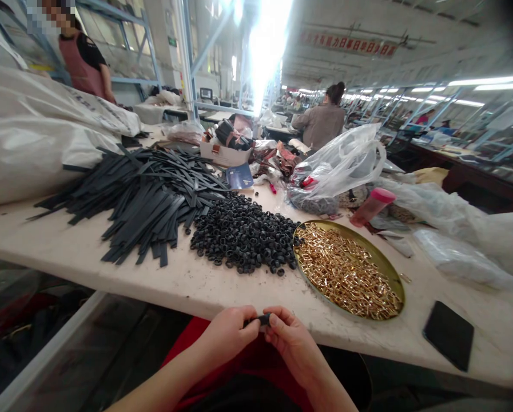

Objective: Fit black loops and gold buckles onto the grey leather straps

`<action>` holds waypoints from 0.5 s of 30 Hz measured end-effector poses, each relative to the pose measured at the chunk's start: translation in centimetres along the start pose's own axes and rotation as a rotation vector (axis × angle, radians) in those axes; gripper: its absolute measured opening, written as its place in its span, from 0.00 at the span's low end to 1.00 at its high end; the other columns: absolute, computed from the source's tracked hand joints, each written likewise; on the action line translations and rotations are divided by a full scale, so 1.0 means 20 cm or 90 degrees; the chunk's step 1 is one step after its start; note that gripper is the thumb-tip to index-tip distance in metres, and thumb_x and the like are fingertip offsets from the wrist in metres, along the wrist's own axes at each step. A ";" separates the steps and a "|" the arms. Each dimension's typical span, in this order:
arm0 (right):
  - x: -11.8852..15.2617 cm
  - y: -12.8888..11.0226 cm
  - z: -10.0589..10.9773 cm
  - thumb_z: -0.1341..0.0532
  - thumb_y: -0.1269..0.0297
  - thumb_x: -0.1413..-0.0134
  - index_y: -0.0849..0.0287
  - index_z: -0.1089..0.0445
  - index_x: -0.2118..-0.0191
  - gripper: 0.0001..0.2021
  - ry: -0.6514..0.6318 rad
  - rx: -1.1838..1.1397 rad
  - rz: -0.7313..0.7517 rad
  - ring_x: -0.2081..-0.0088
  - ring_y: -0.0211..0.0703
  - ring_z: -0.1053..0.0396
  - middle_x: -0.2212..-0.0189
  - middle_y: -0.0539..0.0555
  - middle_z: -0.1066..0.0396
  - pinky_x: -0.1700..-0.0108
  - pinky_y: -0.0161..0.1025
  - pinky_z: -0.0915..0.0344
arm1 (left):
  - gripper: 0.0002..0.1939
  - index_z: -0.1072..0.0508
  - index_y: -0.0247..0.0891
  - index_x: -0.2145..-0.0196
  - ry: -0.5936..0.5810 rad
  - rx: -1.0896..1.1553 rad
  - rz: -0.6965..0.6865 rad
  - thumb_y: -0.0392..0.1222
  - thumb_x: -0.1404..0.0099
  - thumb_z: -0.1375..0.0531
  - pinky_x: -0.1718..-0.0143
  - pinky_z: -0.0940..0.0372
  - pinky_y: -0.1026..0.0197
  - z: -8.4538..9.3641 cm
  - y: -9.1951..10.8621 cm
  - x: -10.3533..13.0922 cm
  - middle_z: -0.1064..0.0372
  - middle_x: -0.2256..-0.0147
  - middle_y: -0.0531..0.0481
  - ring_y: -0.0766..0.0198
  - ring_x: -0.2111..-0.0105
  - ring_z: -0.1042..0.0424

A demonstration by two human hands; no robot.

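Both hands meet just off the table's front edge. A small black piece (263, 320) is pinched between my left hand (234, 329) and my right hand (288, 337). Its exact shape is partly hidden by the fingers. Beyond the hands lies a heap of small black rings (247, 234) on the pale table (153, 286). Flat black strips (153, 194) are piled to the left of the rings. On the right, a round gold tray (382, 260) holds many small gold metal pieces (346, 269) and touches the edge of the ring heap.
A black phone (449, 335) lies near the right front edge. Behind are a pink-lidded jar (373, 206), a clear plastic bag (342, 166), an open box (224, 153) and a blue booklet (239, 176). White sacks (37, 137) stand left; two people are farther back.
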State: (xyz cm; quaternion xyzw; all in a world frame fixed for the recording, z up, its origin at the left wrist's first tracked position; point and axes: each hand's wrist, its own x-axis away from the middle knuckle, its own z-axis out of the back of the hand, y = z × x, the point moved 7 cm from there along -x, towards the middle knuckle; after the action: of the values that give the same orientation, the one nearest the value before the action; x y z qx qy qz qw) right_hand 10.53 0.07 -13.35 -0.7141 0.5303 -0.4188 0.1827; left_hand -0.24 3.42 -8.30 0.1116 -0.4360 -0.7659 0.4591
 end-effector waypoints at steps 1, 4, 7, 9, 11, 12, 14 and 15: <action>-0.01 -0.01 0.00 0.32 0.63 0.62 0.62 0.29 0.69 0.12 0.009 -0.002 -0.001 0.78 0.28 0.38 0.79 0.48 0.33 0.74 0.27 0.39 | 0.13 0.30 0.36 0.75 -0.001 0.024 -0.007 0.41 0.41 0.52 0.77 0.52 0.67 -0.01 0.00 -0.01 0.35 0.78 0.54 0.67 0.77 0.40; -0.03 -0.01 0.00 0.32 0.62 0.62 0.63 0.28 0.68 0.13 0.023 -0.017 -0.005 0.78 0.28 0.38 0.79 0.48 0.33 0.74 0.27 0.38 | 0.13 0.31 0.36 0.74 0.001 0.083 -0.019 0.42 0.40 0.52 0.75 0.49 0.67 -0.04 0.00 -0.03 0.35 0.77 0.55 0.68 0.76 0.39; -0.05 0.00 0.00 0.32 0.62 0.63 0.63 0.28 0.69 0.13 0.029 -0.014 -0.003 0.77 0.29 0.37 0.77 0.49 0.31 0.74 0.28 0.38 | 0.13 0.34 0.36 0.77 0.026 0.102 -0.006 0.42 0.40 0.52 0.74 0.47 0.67 -0.03 -0.01 -0.05 0.36 0.78 0.54 0.67 0.75 0.39; -0.06 0.00 0.01 0.32 0.62 0.63 0.63 0.28 0.68 0.13 0.055 -0.004 0.005 0.77 0.30 0.37 0.76 0.50 0.31 0.74 0.28 0.38 | 0.12 0.34 0.36 0.75 0.015 0.126 0.001 0.41 0.40 0.52 0.73 0.46 0.67 -0.03 -0.01 -0.06 0.36 0.77 0.54 0.67 0.75 0.38; -0.07 -0.02 0.04 0.32 0.61 0.62 0.63 0.29 0.68 0.13 0.094 0.005 0.024 0.77 0.30 0.37 0.76 0.49 0.31 0.74 0.28 0.38 | 0.08 0.33 0.36 0.68 -0.002 0.170 0.003 0.38 0.41 0.51 0.72 0.44 0.67 -0.02 0.00 -0.06 0.34 0.75 0.54 0.66 0.74 0.36; -0.07 -0.03 0.05 0.33 0.61 0.62 0.62 0.29 0.68 0.13 0.110 0.012 0.034 0.77 0.30 0.37 0.75 0.49 0.31 0.73 0.29 0.38 | 0.08 0.34 0.37 0.65 -0.001 0.194 0.005 0.36 0.42 0.51 0.70 0.43 0.67 -0.01 0.00 -0.06 0.33 0.74 0.54 0.66 0.73 0.36; -0.08 -0.06 0.05 0.34 0.60 0.60 0.62 0.30 0.67 0.13 0.113 0.045 0.050 0.76 0.31 0.37 0.75 0.49 0.31 0.72 0.29 0.37 | 0.11 0.38 0.37 0.61 0.012 0.243 0.008 0.33 0.44 0.51 0.68 0.41 0.66 0.00 -0.01 -0.07 0.32 0.72 0.54 0.66 0.71 0.34; -0.08 -0.07 0.03 0.34 0.60 0.59 0.62 0.30 0.67 0.12 0.104 0.069 0.055 0.76 0.32 0.36 0.75 0.49 0.31 0.71 0.30 0.37 | 0.11 0.39 0.37 0.61 0.020 0.267 0.009 0.33 0.43 0.51 0.67 0.41 0.66 0.00 -0.01 -0.08 0.32 0.72 0.53 0.66 0.71 0.33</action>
State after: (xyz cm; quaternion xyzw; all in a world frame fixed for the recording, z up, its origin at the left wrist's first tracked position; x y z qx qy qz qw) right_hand 11.72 1.87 -13.47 -0.6428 0.5503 -0.4957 0.1953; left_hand 0.52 4.77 -8.82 0.2131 -0.5795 -0.6534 0.4380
